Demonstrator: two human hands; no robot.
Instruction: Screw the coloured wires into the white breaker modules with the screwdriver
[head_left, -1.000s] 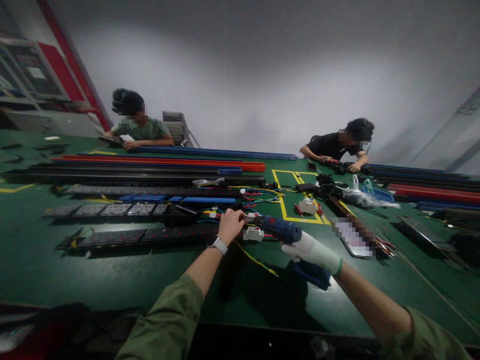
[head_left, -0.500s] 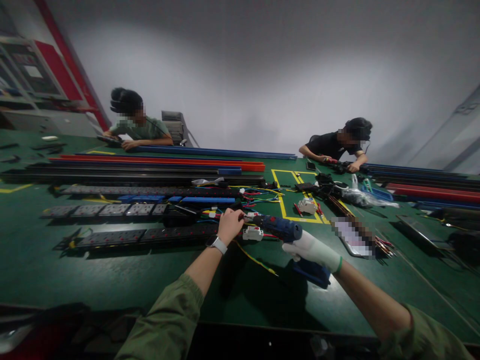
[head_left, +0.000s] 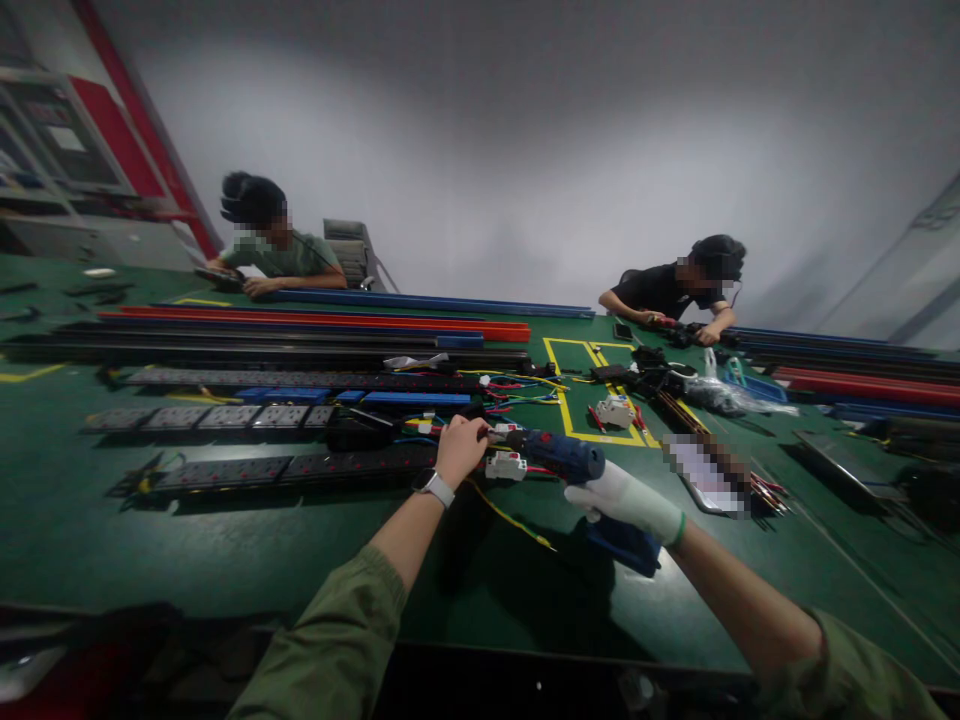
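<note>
My right hand (head_left: 626, 502), in a white glove, is closed round the grip of a blue cordless screwdriver (head_left: 559, 455) whose bit points left. My left hand (head_left: 461, 448), bare with a white watch at the wrist, is closed at the tool's tip, fingers pinched on something small I cannot make out. Just below the tip sits a white circuit breaker (head_left: 506, 466) with coloured wires (head_left: 517, 385) leading away. A black power strip (head_left: 300, 468) with red sockets lies left of my left hand.
The green table (head_left: 225, 560) holds several long black, red and blue rails (head_left: 322, 325) and more socket strips (head_left: 210, 418). A yellow-taped square (head_left: 592, 390) holds another white breaker. Two other people sit at the far edge, hands on parts. A blurred flat object (head_left: 705, 475) lies right.
Almost nothing has moved; both my hands stay on the screwdriver and its tip. The view has shifted very slightly.
</note>
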